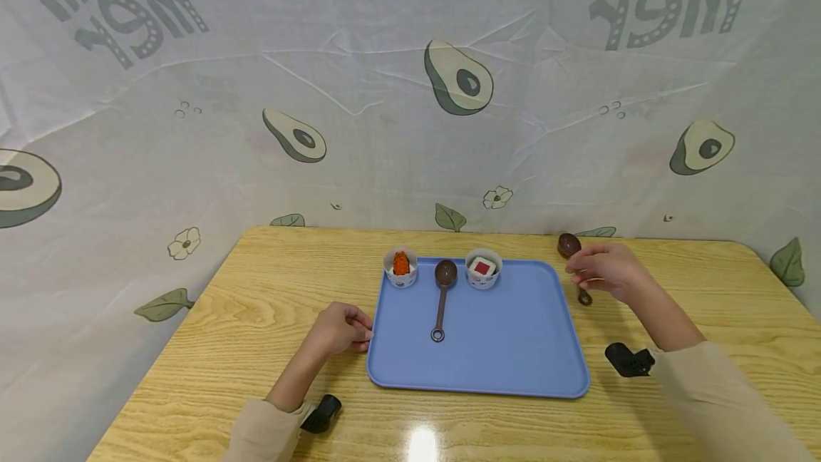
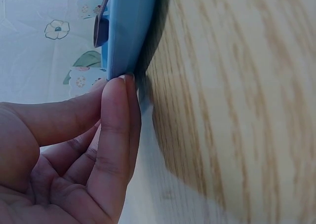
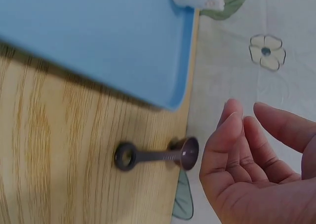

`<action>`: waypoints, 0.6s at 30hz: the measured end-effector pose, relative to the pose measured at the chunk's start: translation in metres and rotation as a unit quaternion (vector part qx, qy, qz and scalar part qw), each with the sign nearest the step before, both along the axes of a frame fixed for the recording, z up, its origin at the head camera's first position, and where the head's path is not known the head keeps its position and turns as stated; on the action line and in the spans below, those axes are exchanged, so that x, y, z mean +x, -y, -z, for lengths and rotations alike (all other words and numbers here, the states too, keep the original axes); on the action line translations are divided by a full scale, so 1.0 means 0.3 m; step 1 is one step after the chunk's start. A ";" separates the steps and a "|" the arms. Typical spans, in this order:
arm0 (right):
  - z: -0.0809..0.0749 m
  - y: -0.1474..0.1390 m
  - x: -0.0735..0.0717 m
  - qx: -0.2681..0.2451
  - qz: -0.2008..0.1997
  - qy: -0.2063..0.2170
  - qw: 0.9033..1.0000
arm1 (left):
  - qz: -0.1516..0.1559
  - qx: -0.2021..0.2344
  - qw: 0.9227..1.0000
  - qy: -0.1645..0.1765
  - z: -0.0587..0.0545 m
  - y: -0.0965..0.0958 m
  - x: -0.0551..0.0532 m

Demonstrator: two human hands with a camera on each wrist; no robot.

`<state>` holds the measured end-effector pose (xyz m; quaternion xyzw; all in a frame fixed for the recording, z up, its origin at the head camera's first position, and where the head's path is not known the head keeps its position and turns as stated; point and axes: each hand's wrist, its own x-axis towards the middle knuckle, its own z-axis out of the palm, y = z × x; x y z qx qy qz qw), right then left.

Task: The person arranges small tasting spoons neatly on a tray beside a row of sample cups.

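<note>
My left hand (image 1: 340, 328) pinches the left rim of the blue tray (image 1: 507, 341); in the left wrist view the thumb and fingertips (image 2: 118, 88) meet at its edge. A brown measuring spoon (image 1: 442, 298) lies on the tray, handle towards me. Beside it stand two small paper cups, one (image 1: 402, 281) with an orange-topped white piece, the other (image 1: 482, 283) with a white piece with a red square centre. Right of the tray, a second brown measuring spoon (image 3: 158, 156) lies on the table. Above it hovers my right hand (image 1: 606, 269), fingers loosely bent, holding nothing.
The wooden table (image 1: 276, 269) carries the tray near its middle. Behind the table hangs a pale cloth (image 1: 372, 120) with avocado, leaf and flower prints. Black wrist-worn devices (image 1: 323, 413) sit below both wrists.
</note>
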<state>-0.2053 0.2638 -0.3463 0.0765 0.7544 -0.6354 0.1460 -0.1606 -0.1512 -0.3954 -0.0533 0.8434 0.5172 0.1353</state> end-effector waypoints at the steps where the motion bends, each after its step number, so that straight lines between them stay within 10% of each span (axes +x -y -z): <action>1: 0.001 -0.009 0.001 0.000 0.001 0.000 1.000 | 0.000 0.000 1.000 0.000 0.001 0.000 0.000; 18: 0.040 -0.108 -0.005 0.016 0.005 -0.002 1.000 | 0.002 0.005 1.000 0.004 -0.001 0.000 0.000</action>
